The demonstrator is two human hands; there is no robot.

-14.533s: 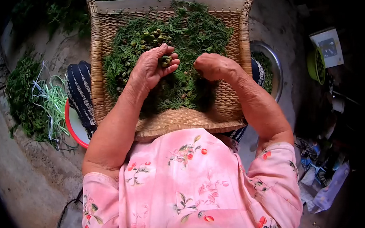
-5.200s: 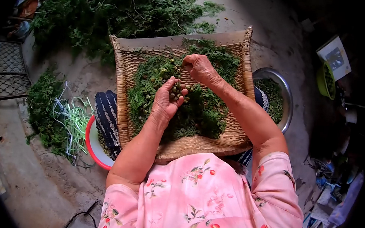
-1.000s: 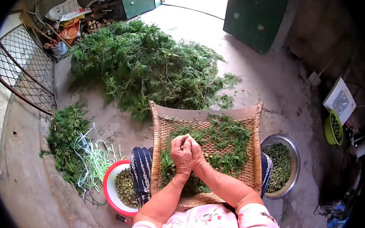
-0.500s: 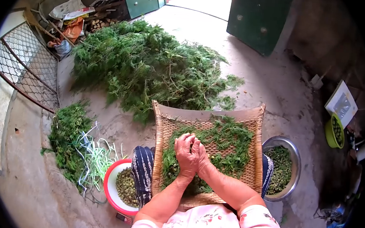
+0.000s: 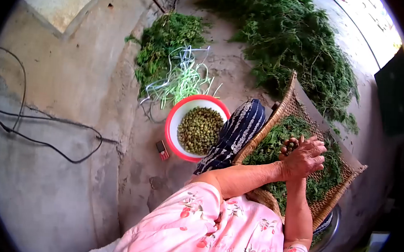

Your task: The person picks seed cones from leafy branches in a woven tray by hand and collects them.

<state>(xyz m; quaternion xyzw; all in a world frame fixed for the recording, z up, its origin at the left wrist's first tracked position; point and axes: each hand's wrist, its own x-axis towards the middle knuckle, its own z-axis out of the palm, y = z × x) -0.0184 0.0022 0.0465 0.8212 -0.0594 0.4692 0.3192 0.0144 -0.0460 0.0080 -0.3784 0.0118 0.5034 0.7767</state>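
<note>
My left hand (image 5: 305,159) lies across my right hand (image 5: 285,149), which is mostly hidden beneath it. Small round brownish-green cones (image 5: 292,142) show between my closed hands, at their upper left side. Both hands are over a woven wicker basket (image 5: 342,192) tilted on my lap. Feathery green sprigs (image 5: 275,147) cover much of the basket's bottom. Left of my knee stands a white bowl with a red rim (image 5: 170,128), holding many similar round cones (image 5: 199,130).
A big heap of leafy branches (image 5: 292,38) lies beyond the basket. Pale plastic strips (image 5: 184,82) rest by a smaller green pile (image 5: 168,41). A small red-and-black device (image 5: 162,150) is beside the bowl. A metal basin (image 5: 330,238) sits at right; a black cable (image 5: 57,120) crosses the floor.
The view has swung left and down, bringing the red-rimmed bowl nearer the middle. My hands remain together over the basket, and cones now show between them.
</note>
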